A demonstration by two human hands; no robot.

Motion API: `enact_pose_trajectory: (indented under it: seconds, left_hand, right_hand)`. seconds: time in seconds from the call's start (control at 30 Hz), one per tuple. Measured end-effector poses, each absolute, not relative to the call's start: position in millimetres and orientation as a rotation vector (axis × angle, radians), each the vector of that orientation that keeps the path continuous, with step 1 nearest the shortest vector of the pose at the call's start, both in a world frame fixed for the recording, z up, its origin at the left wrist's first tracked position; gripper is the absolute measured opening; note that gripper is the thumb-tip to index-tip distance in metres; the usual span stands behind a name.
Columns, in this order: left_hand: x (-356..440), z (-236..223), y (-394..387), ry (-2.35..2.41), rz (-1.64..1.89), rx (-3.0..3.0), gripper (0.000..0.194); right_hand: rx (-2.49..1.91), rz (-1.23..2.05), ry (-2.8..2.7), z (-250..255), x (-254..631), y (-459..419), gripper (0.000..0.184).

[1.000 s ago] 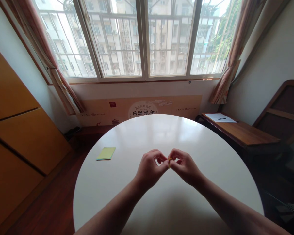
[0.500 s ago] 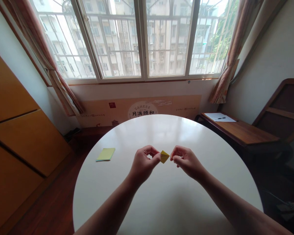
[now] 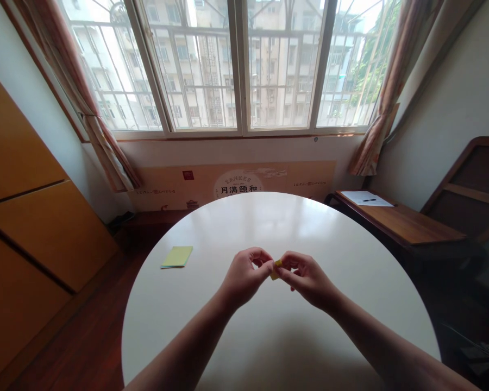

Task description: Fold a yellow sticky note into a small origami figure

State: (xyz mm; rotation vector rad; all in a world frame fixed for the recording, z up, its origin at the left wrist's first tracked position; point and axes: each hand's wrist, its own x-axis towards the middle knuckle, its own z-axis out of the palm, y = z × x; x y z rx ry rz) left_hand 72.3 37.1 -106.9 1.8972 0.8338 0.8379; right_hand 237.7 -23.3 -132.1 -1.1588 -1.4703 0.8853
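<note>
A small folded piece of yellow paper (image 3: 274, 276) is held above the round white table (image 3: 228, 222), mostly covered by fingers. My left hand (image 3: 248, 274) pinches it from the left between thumb and fingertips. From the right, my right hand (image 3: 303, 274) also grips it, its thumb and forefinger closed on the paper. The fingertips of both hands meet or nearly meet there. On the left part of the table lies a pad of yellow-green square paper (image 3: 178, 256) with a bluish sheet showing under its edge.
At the right stands a wooden bench (image 3: 424, 222) bearing a white sheet (image 3: 367, 199) and a dark pen. A wooden cabinet (image 3: 24, 217) is at the left. Beyond the table, a printed cardboard panel (image 3: 297, 176) leans below the barred window.
My right hand has moved left and closed on the yellow paper, which it was apart from before. Less of the paper shows now. My left hand has shifted slightly right.
</note>
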Motion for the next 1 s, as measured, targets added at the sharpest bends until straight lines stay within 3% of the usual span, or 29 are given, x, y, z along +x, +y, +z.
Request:
enact_pose_trajectory:
  seconds: [0.33,0.63,1.0]
  left_hand:
    - [69.5,-108.8,41.7,0.831,0.926,1.813,0.024]
    - [71.3,-108.7,37.6,0.82,0.871,1.986,0.014]
    - [72.5,-108.2,39.9,0.688,0.891,1.578,0.037]
  right_hand:
    - [-1.133,0.998,-1.364,-136.3,242.3,-21.8,0.024]
    - [-1.135,0.952,-1.413,-132.4,239.8,-23.2,0.034]
    - [-1.026,1.033,-1.003,-134.7,242.7,-21.4,0.026]
